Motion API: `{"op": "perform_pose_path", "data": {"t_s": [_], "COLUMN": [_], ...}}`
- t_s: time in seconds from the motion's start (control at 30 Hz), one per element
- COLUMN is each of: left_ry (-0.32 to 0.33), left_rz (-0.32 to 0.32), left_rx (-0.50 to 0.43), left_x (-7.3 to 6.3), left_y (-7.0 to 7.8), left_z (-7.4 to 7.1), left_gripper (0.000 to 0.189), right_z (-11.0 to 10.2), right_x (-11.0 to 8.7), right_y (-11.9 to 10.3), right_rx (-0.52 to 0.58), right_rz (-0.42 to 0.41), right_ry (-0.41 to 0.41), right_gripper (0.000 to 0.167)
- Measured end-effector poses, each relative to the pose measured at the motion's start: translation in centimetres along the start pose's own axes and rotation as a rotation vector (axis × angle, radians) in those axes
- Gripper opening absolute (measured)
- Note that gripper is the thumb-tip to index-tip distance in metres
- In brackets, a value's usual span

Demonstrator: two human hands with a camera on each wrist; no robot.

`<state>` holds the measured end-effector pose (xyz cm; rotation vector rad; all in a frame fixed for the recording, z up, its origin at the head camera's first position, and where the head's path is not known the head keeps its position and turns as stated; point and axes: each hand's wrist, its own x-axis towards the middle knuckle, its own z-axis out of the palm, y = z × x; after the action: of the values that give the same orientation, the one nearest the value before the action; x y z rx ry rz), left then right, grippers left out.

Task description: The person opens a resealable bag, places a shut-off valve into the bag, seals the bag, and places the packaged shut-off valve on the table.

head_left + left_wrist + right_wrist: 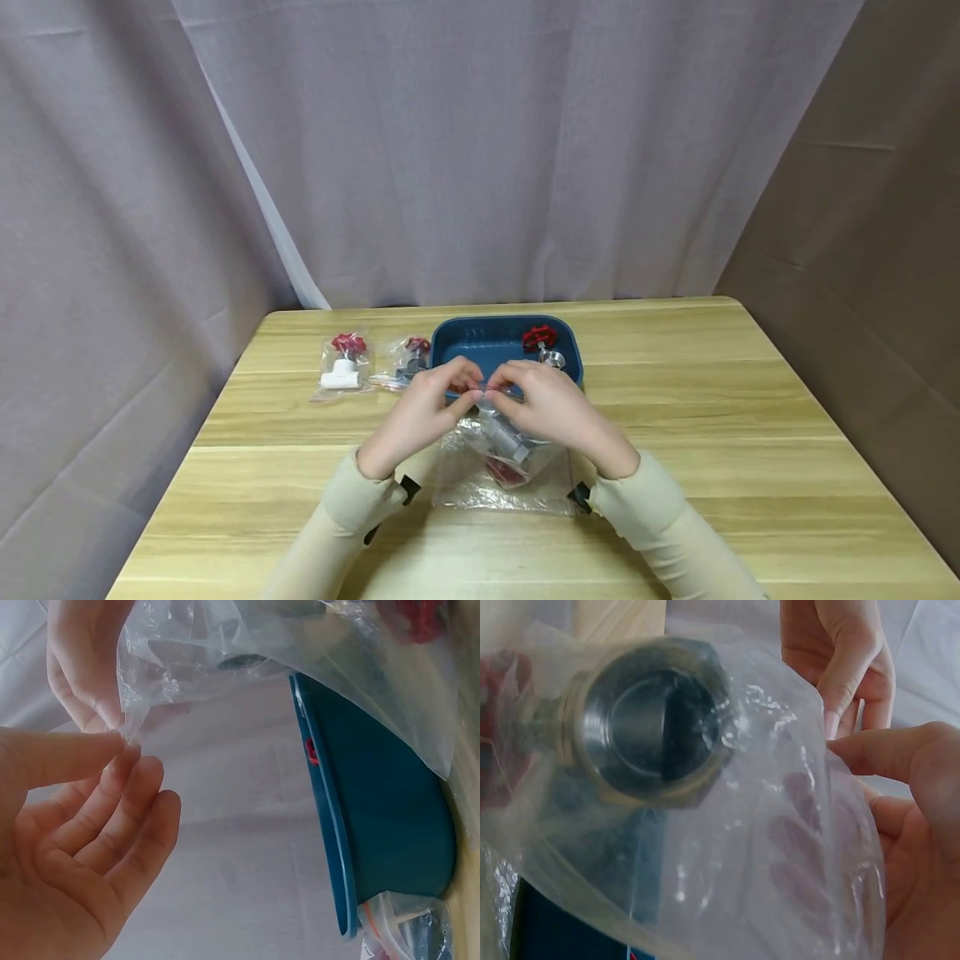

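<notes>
Both hands meet over the near edge of the blue tray, at the top of a clear plastic bag [530, 467]. Thumb and fingertips of the left hand [427, 406] pinch the bag's edge. Close beside it, the right hand [551, 406] pinches the same edge. Inside the bag hangs a metal valve [652, 724] with a wide round opening and a red handwheel [506, 472], lowest in the bag. In the left wrist view the left hand [90, 847] has its other fingers loosely bent, off the plastic.
A blue tray [480, 320] holds an unbagged metal valve with a red handwheel [540, 337]. Left of it lie a bagged grey valve [411, 363] and a bagged white valve [341, 373]. Flat plastic [461, 492] lies on the wooden table [750, 467] beneath the hands.
</notes>
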<state>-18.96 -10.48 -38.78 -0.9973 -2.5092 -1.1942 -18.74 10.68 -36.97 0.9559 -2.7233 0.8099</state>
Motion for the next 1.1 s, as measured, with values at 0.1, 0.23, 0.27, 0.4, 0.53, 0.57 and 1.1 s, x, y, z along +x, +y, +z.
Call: {"op": "perform_pose_path", "data": {"t_s": [0.1,0.23,0.27,0.4,0.53,0.57,1.1], "left_ry": [0.005,0.026,0.035,0.058,0.068,0.068,0.067], "left_rz": [0.009,0.024,0.029,0.041,0.047,0.047,0.034], "left_rx": [0.009,0.033,0.041,0.066,0.07,0.066,0.067], "left_x": [-0.1,-0.1,-0.1,-0.1,-0.1,-0.1,-0.2], "left_y": [0.2,0.4,0.4,0.5,0.5,0.5,0.5], "left_z": [0.0,0.1,0.1,0.2,0.2,0.2,-0.2], "left_gripper": [0.014,0.013,0.013,0.013,0.014,0.014,0.012], "right_z": [0.2,0.5,0.6,0.8,0.9,0.9,0.9], "right_x": [0.1,0.1,0.1,0.2,0.2,0.2,-0.9], "right_y": [0.0,0.0,0.0,-0.1,-0.2,-0.2,-0.1], "right_rx": [0.022,0.04,0.04,0.034,0.017,0.015,-0.06], "right_rz": [0.004,-0.011,-0.02,-0.037,-0.041,-0.044,0.018], "right_ry": [0.015,0.022,0.023,0.024,0.026,0.029,0.0], "right_gripper": [0.006,0.007,0.007,0.008,0.007,0.007,0.009]}}
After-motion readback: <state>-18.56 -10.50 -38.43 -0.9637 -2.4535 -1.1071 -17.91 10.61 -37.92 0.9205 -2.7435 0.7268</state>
